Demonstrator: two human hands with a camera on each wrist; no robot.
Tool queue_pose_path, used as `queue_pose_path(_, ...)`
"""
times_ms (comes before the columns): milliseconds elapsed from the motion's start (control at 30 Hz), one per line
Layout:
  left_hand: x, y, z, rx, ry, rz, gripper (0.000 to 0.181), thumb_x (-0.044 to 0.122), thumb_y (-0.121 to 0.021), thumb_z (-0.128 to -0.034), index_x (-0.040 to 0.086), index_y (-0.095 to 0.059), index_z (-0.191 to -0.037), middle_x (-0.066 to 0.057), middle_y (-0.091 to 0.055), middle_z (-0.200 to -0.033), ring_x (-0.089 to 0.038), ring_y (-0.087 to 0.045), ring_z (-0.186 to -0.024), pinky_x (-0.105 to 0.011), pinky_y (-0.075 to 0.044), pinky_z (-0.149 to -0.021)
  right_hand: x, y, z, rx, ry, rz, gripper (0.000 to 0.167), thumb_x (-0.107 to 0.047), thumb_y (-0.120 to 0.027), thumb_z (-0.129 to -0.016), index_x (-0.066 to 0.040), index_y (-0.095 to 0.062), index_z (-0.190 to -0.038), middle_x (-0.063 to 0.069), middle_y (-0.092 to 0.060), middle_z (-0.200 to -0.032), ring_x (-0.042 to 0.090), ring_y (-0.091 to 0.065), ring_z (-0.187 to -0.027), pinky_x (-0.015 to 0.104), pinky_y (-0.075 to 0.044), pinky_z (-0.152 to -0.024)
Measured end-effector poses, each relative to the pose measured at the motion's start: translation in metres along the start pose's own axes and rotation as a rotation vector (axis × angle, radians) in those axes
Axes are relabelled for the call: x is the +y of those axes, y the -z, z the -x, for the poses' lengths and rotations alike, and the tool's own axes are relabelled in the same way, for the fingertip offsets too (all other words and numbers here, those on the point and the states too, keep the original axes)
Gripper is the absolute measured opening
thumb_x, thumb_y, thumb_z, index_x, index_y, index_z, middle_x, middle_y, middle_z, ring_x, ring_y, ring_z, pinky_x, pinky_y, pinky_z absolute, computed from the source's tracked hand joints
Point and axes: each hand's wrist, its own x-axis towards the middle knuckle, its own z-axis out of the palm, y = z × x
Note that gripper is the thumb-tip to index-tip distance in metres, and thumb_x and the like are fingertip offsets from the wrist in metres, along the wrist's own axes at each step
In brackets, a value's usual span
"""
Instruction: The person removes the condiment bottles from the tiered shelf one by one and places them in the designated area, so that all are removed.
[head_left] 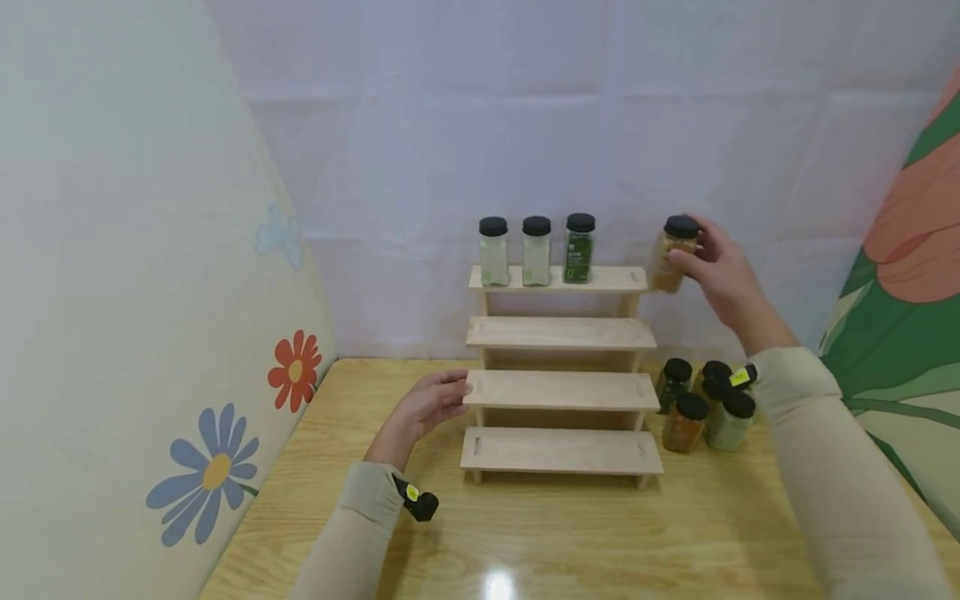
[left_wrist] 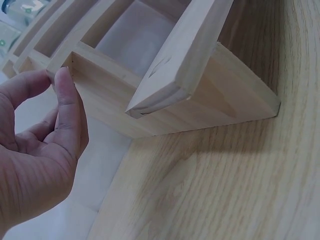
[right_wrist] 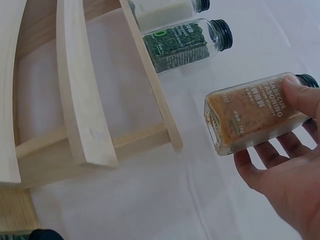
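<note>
My right hand (head_left: 723,271) grips a jar of barbecue seasoning (right_wrist: 250,112) with a black lid, raised just beyond the right end of the top tier. Its orange-brown contents and printed label show in the right wrist view. At the left side of a four-tier wooden spice rack (head_left: 562,389), my left hand (head_left: 429,404) pinches the end of the second tier from the bottom between thumb and fingers. On the top tier stand two jars with pale contents, one at the left end (head_left: 494,254) and one beside it (head_left: 536,254), then a green herb jar (head_left: 579,250).
Several more black-lidded jars stand on the wooden table (head_left: 540,533) right of the rack, among them an orange one (head_left: 685,425) and a pale green one (head_left: 730,423). A white cloth (head_left: 420,167) hangs behind. Flower-painted panels (head_left: 217,333) flank the table.
</note>
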Motion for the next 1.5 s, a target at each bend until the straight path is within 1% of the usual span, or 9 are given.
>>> queue_pose_path(133, 0.0, 0.001, 0.0, 0.0, -0.001, 0.011, 0.059, 0.006, -0.061, -0.0993, -0.004, -0.038, -0.152, -0.01, -0.054, -0.126, -0.008, -0.06, -0.083, -0.021, -0.057, -0.074, 0.001, 0.01, 0.009, -0.002, 0.004, -0.002, 0.069, -0.016, -0.067, -0.099, -0.016, -0.033, -0.159, 0.02, -0.032, -0.158, 0.033, -0.037, -0.142, 0.019, -0.048, -0.093)
queue_pose_path(200, 0.0, 0.001, 0.0, 0.001, -0.005, 0.017, 0.059, 0.006, -0.061, -0.0993, -0.004, -0.038, -0.152, -0.009, -0.055, -0.123, -0.008, -0.06, -0.082, -0.021, -0.057, -0.074, 0.002, 0.015, 0.013, 0.001, 0.017, -0.008, 0.067, -0.015, -0.066, -0.099, -0.015, -0.035, -0.158, 0.018, -0.035, -0.156, 0.03, -0.041, -0.139, 0.016, -0.049, -0.09)
queue_pose_path(267, 0.0, 0.001, 0.0, -0.001, -0.007, 0.016, 0.059, 0.006, -0.061, -0.0995, -0.004, -0.037, -0.152, -0.008, -0.056, -0.121, -0.007, -0.06, -0.082, -0.02, -0.057, -0.074, 0.003, 0.02, 0.018, -0.004, 0.038, -0.051, 0.065, -0.011, -0.066, -0.099, -0.012, -0.036, -0.157, 0.015, -0.041, -0.151, 0.026, -0.045, -0.134, 0.015, -0.049, -0.089)
queue_pose_path(400, 0.0, 0.0, 0.001, 0.001, -0.008, 0.015, 0.058, 0.006, -0.061, -0.0996, -0.004, -0.037, -0.152, -0.007, -0.056, -0.119, -0.007, -0.06, -0.082, -0.02, -0.056, -0.073, 0.007, 0.028, 0.029, -0.009, 0.081, -0.15, 0.059, -0.002, -0.064, -0.098, -0.01, -0.042, -0.152, 0.002, -0.052, -0.137, 0.013, -0.052, -0.122, 0.016, -0.051, -0.089)
queue_pose_path(500, 0.001, -0.001, 0.001, 0.003, -0.008, 0.018, 0.058, 0.005, -0.061, -0.0996, -0.004, -0.037, -0.152, -0.006, -0.056, -0.117, -0.007, -0.06, -0.082, -0.02, -0.056, -0.073, 0.011, 0.035, 0.037, -0.01, 0.1, -0.219, 0.054, 0.003, -0.061, -0.098, -0.012, -0.047, -0.148, -0.003, -0.056, -0.131, 0.009, -0.055, -0.117, 0.016, -0.051, -0.089)
queue_pose_path(800, 0.002, -0.002, 0.002, 0.0, -0.016, 0.026, 0.058, 0.005, -0.06, -0.0999, -0.005, -0.037, -0.152, -0.005, -0.056, -0.113, -0.007, -0.059, -0.08, -0.02, -0.056, -0.072, 0.021, 0.055, 0.057, -0.07, 0.144, -0.37, 0.051, 0.013, -0.051, -0.099, -0.012, -0.051, -0.144, 0.001, -0.056, -0.13, 0.011, -0.057, -0.114, 0.018, -0.052, -0.089)
queue_pose_path(1033, 0.001, -0.003, 0.001, 0.013, -0.009, 0.031, 0.057, 0.004, -0.061, -0.0991, -0.006, -0.038, -0.15, -0.005, -0.057, -0.11, -0.007, -0.059, -0.078, -0.02, -0.057, -0.072, 0.026, 0.068, 0.076, -0.082, 0.166, -0.347, 0.05, 0.014, -0.05, -0.099, -0.009, -0.05, -0.144, 0.0, -0.057, -0.131, 0.009, -0.058, -0.114, 0.017, -0.052, -0.091)
queue_pose_path(1300, -0.001, -0.002, -0.002, 0.017, -0.015, 0.005, 0.058, 0.006, -0.063, -0.0982, -0.005, -0.04, -0.15, -0.01, -0.055, -0.123, -0.009, -0.06, -0.085, -0.022, -0.057, -0.075, 0.035, 0.088, 0.098, -0.126, 0.167, -0.348, 0.054, 0.015, -0.048, -0.099, -0.008, -0.046, -0.149, 0.0, -0.059, -0.132, 0.007, -0.058, -0.117, 0.016, -0.051, -0.093)
queue_pose_path(1500, -0.002, -0.001, -0.003, 0.036, -0.007, 0.008, 0.057, 0.006, -0.065, -0.0971, -0.004, -0.042, -0.149, -0.01, -0.058, -0.12, -0.01, -0.062, -0.087, -0.023, -0.057, -0.076, 0.043, 0.1, 0.111, -0.168, 0.182, -0.371, 0.055, 0.016, -0.045, -0.1, -0.005, -0.043, -0.151, 0.001, -0.058, -0.133, 0.007, -0.058, -0.117, 0.017, -0.052, -0.092)
